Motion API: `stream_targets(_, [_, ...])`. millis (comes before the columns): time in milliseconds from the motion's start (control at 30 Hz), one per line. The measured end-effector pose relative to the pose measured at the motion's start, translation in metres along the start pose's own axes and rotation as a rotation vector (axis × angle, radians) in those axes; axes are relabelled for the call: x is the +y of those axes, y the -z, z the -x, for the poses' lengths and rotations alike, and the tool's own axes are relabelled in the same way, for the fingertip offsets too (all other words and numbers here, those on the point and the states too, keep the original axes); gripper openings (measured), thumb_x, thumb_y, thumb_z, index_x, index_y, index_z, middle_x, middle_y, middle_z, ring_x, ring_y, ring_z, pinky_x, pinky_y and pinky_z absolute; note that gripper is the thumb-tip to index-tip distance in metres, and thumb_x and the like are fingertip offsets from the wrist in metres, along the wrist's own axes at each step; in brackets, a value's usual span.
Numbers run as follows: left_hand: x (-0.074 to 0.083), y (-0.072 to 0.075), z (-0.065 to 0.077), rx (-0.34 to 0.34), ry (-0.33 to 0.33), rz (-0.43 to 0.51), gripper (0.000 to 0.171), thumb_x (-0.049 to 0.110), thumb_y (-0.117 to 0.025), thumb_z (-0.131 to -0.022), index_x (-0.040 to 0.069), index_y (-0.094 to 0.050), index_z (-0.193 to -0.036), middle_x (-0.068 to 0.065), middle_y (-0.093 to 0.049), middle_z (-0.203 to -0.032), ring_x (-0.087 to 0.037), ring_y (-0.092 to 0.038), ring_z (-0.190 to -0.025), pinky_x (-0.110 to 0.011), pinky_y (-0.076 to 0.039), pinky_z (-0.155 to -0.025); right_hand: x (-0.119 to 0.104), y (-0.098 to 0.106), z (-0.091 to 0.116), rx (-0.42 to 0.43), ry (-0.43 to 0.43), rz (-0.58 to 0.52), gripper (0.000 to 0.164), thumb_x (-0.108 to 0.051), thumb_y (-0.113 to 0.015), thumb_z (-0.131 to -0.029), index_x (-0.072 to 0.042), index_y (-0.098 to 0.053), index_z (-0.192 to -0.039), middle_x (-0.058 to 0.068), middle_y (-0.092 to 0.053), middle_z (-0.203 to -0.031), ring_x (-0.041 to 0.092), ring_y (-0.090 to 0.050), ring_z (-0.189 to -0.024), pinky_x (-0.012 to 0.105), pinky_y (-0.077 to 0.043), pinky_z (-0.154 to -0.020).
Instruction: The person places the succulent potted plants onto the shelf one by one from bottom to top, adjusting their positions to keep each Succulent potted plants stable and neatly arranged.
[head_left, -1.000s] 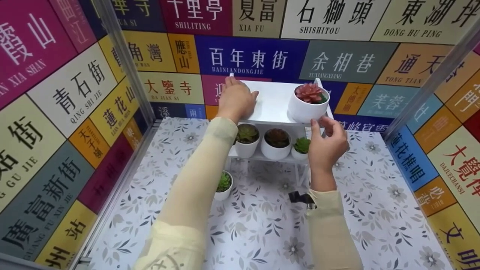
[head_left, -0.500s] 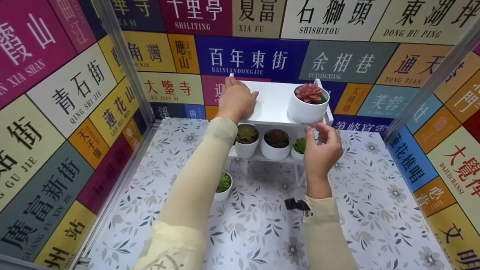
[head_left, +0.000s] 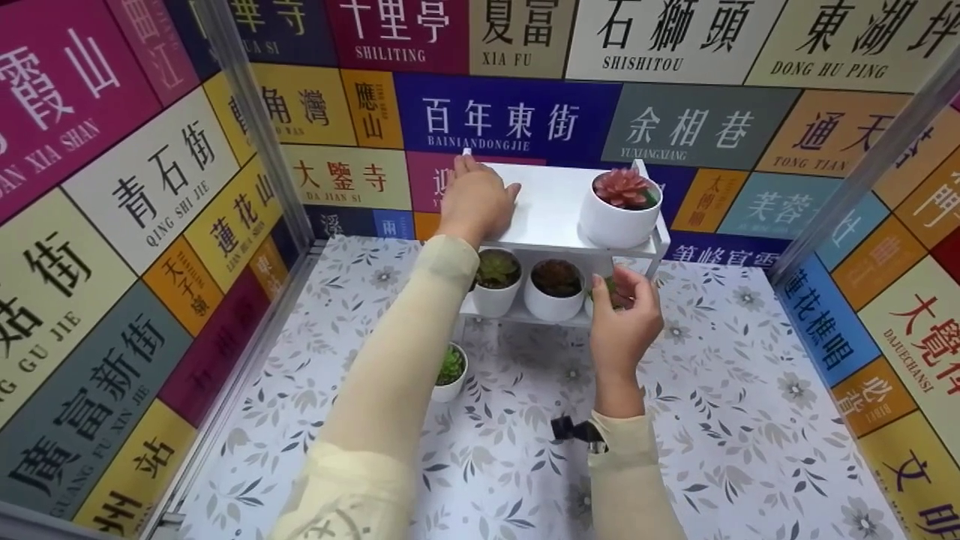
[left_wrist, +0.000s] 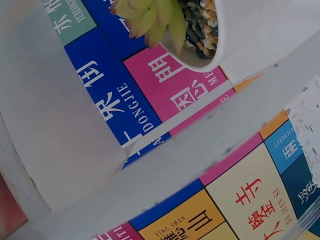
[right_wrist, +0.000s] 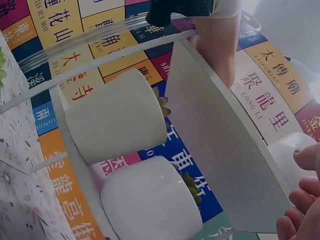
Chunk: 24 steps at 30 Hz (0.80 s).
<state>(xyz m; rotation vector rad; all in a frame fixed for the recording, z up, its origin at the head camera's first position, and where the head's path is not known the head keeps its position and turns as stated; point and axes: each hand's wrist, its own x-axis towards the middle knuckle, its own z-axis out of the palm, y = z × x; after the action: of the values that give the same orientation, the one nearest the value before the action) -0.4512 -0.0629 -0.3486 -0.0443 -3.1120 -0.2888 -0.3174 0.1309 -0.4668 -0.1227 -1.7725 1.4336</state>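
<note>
My left hand [head_left: 478, 199] rests on the left end of the white two-tier shelf's top board [head_left: 551, 199], fingers extended toward its back edge. In the head view my right hand [head_left: 626, 319] is in front of the lower tier's right end. Its thumb and fingers are apart around a small green potted succulent [head_left: 616, 289], mostly hidden; contact cannot be told. A potted red succulent [head_left: 621, 210] stands on the top board's right end. The lower tier holds a green potted succulent [head_left: 497, 281] and a dark reddish one [head_left: 555, 289]. Curled right fingers [right_wrist: 300, 200] show in the right wrist view.
Another small green potted succulent [head_left: 450, 371] stands on the floral-patterned tabletop [head_left: 510, 465], left of the shelf and partly behind my left sleeve. Panels of coloured street-name signs [head_left: 506, 116] enclose the back and sides. A metal frame post [head_left: 259, 127] rises at the left corner.
My right hand has moved down and left, from beside the red succulent's pot to the small green succulent on the lower tier. The left hand keeps its place on the shelf.
</note>
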Motion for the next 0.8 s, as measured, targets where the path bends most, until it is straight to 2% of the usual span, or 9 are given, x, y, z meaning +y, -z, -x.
stream_targets(233, [0.000,-0.001,0.000,0.004,-0.002,0.010,0.086,0.058,-0.026,-0.113,-0.009,-0.013,-0.166,-0.027,-0.006,-0.176,-0.038,-0.003,-0.167,-0.047,-0.007,-0.137,0.005,-0.002,0.017,-0.014,-0.015,-0.017,0.024,-0.012,-0.085,-0.092,0.001,-0.077,-0.111,0.018,-0.072,-0.105,0.009,-0.064,-0.094,0.031,-0.059,-0.087])
stream_targets(433, [0.001,0.000,0.001,0.013,-0.016,0.014,0.085,0.057,-0.027,-0.113,-0.008,-0.016,-0.166,-0.028,-0.008,-0.176,-0.039,-0.005,-0.167,-0.047,-0.009,-0.137,0.014,-0.006,0.032,-0.029,-0.025,-0.037,0.025,-0.012,-0.086,-0.091,0.000,-0.078,-0.112,0.019,-0.073,-0.105,0.031,-0.068,-0.097,0.037,-0.059,-0.087])
stream_targets(500, [0.001,0.000,0.001,0.017,-0.015,0.020,0.085,0.057,-0.028,-0.113,-0.009,-0.017,-0.166,-0.028,-0.009,-0.176,-0.039,-0.005,-0.167,-0.047,-0.009,-0.137,0.017,-0.008,0.037,-0.049,-0.017,-0.045,0.026,-0.011,-0.086,-0.091,0.000,-0.077,-0.113,0.019,-0.072,-0.105,0.034,-0.069,-0.098,0.036,-0.059,-0.087])
stream_targets(700, [0.001,0.000,0.001,0.021,-0.009,0.018,0.085,0.056,-0.028,-0.113,-0.010,-0.016,-0.165,-0.028,-0.009,-0.176,-0.038,-0.005,-0.167,-0.047,-0.008,-0.137,0.023,-0.016,0.051,-0.096,-0.003,-0.063,0.029,-0.009,-0.086,-0.089,0.003,-0.076,-0.114,0.018,-0.072,-0.106,0.031,-0.070,-0.096,0.025,-0.057,-0.087])
stream_targets(800, [0.001,0.000,0.001,0.028,-0.016,0.012,0.084,0.056,-0.029,-0.113,-0.010,-0.018,-0.165,-0.028,-0.010,-0.175,-0.040,-0.006,-0.167,-0.048,-0.009,-0.137,0.025,-0.020,0.056,-0.114,-0.001,-0.078,0.030,-0.006,-0.086,-0.088,0.005,-0.075,-0.114,0.019,-0.072,-0.105,0.034,-0.069,-0.096,0.027,-0.058,-0.086])
